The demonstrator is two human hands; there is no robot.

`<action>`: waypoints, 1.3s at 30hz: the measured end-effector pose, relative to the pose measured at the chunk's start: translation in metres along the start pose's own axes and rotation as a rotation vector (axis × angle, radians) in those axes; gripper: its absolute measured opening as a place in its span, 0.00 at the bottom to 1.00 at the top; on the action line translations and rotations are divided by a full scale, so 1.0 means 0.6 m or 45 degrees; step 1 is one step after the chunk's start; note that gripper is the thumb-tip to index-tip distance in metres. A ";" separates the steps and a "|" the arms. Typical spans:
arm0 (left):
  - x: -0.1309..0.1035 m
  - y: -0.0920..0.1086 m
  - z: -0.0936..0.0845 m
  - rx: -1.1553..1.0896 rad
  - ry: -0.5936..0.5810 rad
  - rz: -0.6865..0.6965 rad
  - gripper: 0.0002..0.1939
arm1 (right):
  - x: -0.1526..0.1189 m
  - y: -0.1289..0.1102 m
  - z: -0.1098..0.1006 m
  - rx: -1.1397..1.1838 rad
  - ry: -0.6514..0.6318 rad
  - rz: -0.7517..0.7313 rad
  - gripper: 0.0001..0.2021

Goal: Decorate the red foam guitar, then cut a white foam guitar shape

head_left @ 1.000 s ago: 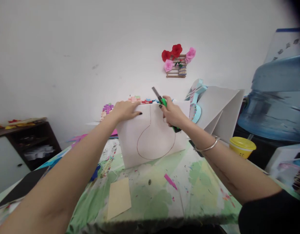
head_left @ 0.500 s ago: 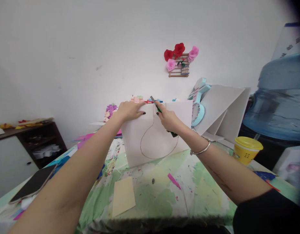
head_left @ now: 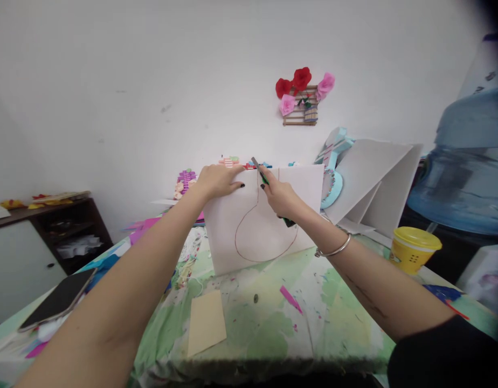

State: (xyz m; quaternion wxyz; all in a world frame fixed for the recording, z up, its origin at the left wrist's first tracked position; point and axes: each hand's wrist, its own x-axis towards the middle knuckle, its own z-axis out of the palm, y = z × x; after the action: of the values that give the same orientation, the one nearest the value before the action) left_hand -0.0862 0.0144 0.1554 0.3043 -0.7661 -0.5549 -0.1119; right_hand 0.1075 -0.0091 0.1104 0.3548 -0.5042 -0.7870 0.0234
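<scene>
Our left hand (head_left: 217, 182) grips one white board (head_left: 265, 234), right hand (head_left: 282, 198) one utility knife (head_left: 256, 164); one lidded yellow tub (head_left: 413, 256), contents hidden.

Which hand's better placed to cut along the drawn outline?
Right hand, I'd judge: it holds the cutter, blade by the top of the drawn outline. The left hand holds the white board by its top edge.

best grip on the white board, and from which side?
I'd pinch the white board by its top edge, near the left corner, from above, thumb on the near face. It's flat and stands roughly upright, leaving that edge reachable; the cutter's blade is farther right. The left hand is already there.
</scene>
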 end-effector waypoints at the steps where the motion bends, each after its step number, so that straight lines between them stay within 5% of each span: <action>1: 0.000 0.000 0.000 -0.001 0.003 -0.002 0.27 | 0.000 0.000 0.000 -0.004 -0.003 0.003 0.28; 39: -0.001 0.002 -0.001 -0.004 -0.005 -0.025 0.26 | -0.008 -0.006 0.011 -0.008 -0.005 -0.015 0.25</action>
State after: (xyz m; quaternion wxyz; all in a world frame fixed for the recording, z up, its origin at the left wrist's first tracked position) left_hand -0.0855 0.0132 0.1554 0.3009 -0.7612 -0.5630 -0.1143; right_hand 0.1021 -0.0126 0.1041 0.3518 -0.5006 -0.7907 0.0197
